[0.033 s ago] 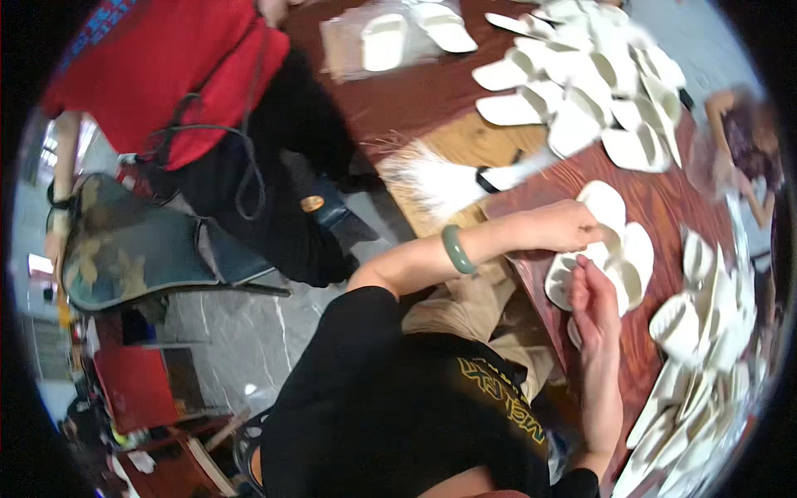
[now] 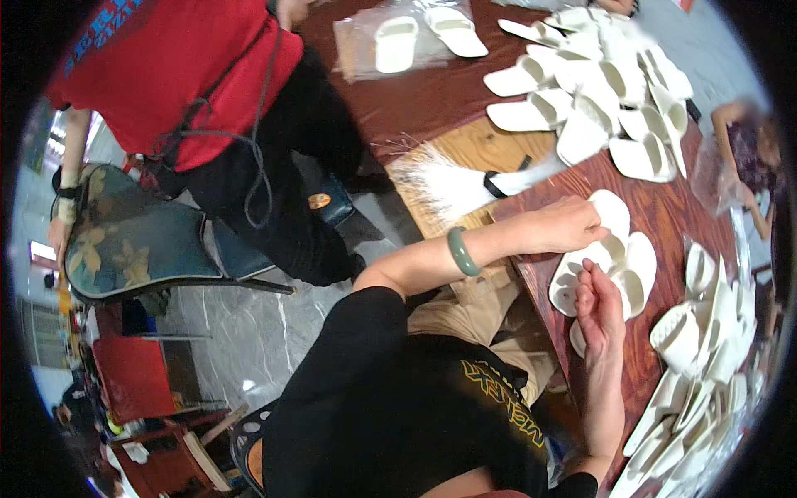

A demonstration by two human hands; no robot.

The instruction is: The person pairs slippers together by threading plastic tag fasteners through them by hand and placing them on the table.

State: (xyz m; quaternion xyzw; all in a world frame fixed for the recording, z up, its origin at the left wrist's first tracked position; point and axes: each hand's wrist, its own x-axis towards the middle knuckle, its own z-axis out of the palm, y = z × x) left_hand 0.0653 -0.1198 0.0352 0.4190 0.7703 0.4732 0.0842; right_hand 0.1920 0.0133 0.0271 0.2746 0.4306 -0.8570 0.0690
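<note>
My left hand (image 2: 569,224), with a green bangle on its wrist, is closed in a pinch over the white slippers (image 2: 638,274) on the reddish-brown table (image 2: 672,207). What its fingertips hold, if anything, is too small to make out. Just nearer, my right hand (image 2: 599,307) is turned partly palm up beside the same slippers. Its fingers are curled together, and I cannot see what is in them. A bundle of white strands (image 2: 440,183), bound with a black tie, lies on the table beyond my left forearm.
White slippers heap up at the far side (image 2: 589,100) and along the right (image 2: 681,340). A pair (image 2: 397,46) lies on clear plastic. At left, a person in a red shirt (image 2: 199,91) stands by a green padded chair (image 2: 137,241). Another person (image 2: 751,158) is at the right.
The whole view has shifted slightly, so things appear a little farther right and lower. Both hands keep nearly the same pose over the slippers.
</note>
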